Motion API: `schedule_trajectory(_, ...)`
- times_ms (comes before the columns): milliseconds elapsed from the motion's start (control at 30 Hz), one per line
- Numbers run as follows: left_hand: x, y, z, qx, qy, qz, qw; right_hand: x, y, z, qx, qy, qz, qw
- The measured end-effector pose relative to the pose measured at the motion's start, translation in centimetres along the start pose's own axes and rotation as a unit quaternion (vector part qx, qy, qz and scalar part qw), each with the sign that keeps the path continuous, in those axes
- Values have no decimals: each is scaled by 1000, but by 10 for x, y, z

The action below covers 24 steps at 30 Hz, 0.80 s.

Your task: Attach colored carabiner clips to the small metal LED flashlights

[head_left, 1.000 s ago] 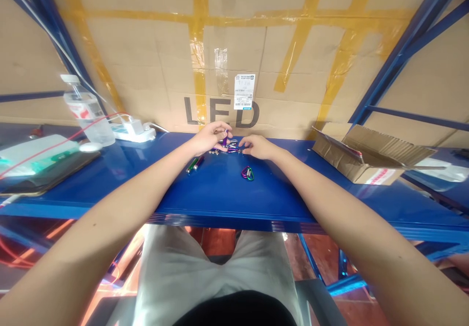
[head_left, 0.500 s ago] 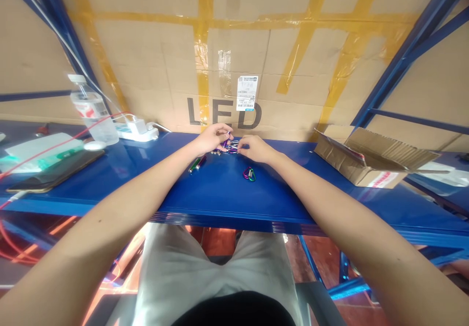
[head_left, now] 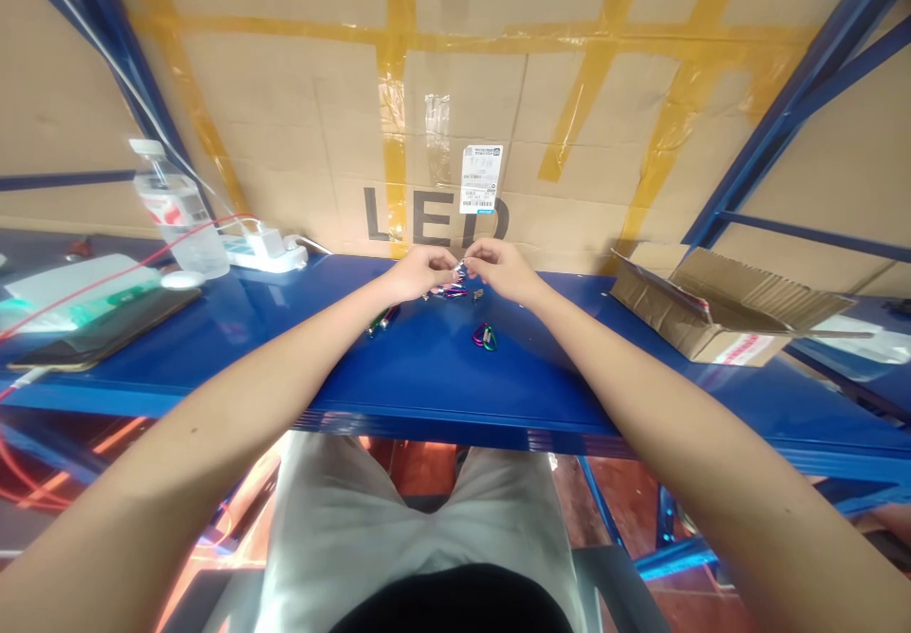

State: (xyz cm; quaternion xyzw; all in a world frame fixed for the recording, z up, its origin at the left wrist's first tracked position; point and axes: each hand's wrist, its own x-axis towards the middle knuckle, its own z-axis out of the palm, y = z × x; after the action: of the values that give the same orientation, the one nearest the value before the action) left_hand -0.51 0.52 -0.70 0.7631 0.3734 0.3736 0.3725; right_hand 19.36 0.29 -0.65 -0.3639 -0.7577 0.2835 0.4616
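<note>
Above the far part of the blue table, my left hand (head_left: 421,274) and my right hand (head_left: 499,270) meet, fingers pinched together. Between their fingertips is a small shiny silver metal part (head_left: 460,270), too small to name and partly covered by the fingers. Just below lie purple and silver metal pieces (head_left: 455,293), with a small metal bit (head_left: 478,294) to their right. Nearer to me rest a purple carabiner (head_left: 478,334) and a green carabiner (head_left: 491,338), side by side. Green and dark metal tubes (head_left: 382,321) lie by my left wrist.
An open cardboard box (head_left: 733,315) stands at the right of the blue table (head_left: 455,386). At the left are a water bottle (head_left: 177,215), a power strip (head_left: 267,251) and a dark flat case (head_left: 106,329) with a red cable. A large taped carton (head_left: 306,139) forms the back.
My right hand has lifted from the pile of metal pieces and moved up to my left hand's fingertips. The purple piece at my left fingers no longer stands upright there.
</note>
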Motion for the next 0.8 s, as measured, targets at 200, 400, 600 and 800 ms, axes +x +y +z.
schedule_trajectory(200, -1, -3, -2, 4, -10, 28, 1000, 1, 6, 0, -42, -4, -12, 999)
schedule_trajectory(400, 1, -10, 2, 76, 22, 85, 993, -2, 7, -1, -122, -17, -13, 992)
schedule_trajectory(600, -7, -4, 4, 247, 59, 186, 949, -5, -1, -1, -80, -44, 11, 996)
schedule_trajectory(800, -12, 0, 4, 323, 69, 221, 918, -8, -10, -2, 50, -64, 64, 995)
